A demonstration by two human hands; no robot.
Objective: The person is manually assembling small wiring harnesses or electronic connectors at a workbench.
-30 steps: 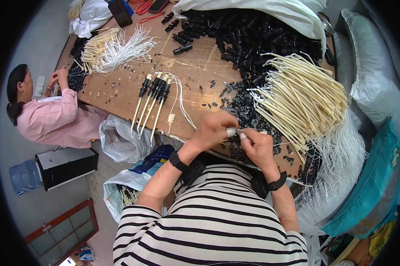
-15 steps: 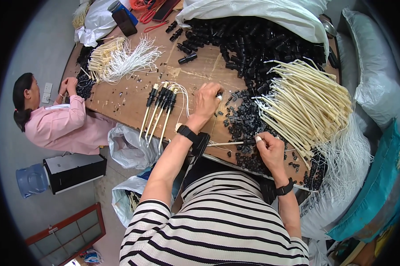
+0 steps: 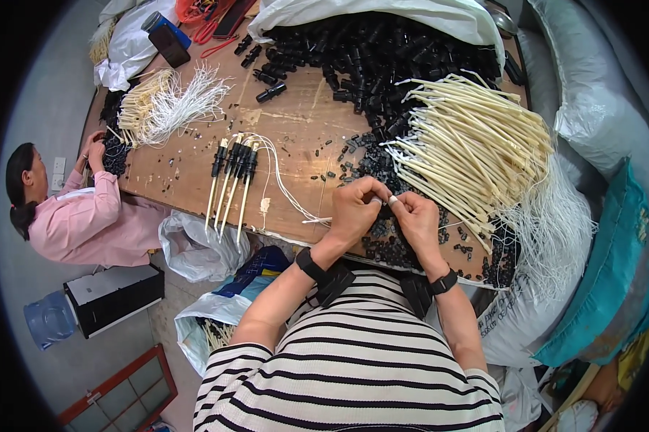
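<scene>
Cream-coloured and thin, a tube (image 3: 317, 220) lies nearly level with its long axis left to right, its free end pointing to the person's left, out past the left hand (image 3: 355, 210). That hand is curled shut on the tube's inner end. Touching it, the right hand (image 3: 416, 219) pinches a small white piece at the fingertips (image 3: 392, 201). Both hover over a heap of small black caps (image 3: 386, 245) at the near edge of the wooden table (image 3: 296, 122). Farther left lie finished black-tipped tubes (image 3: 232, 176); right, a cream tube bundle (image 3: 475, 151); beyond, a white sack (image 3: 382, 13).
</scene>
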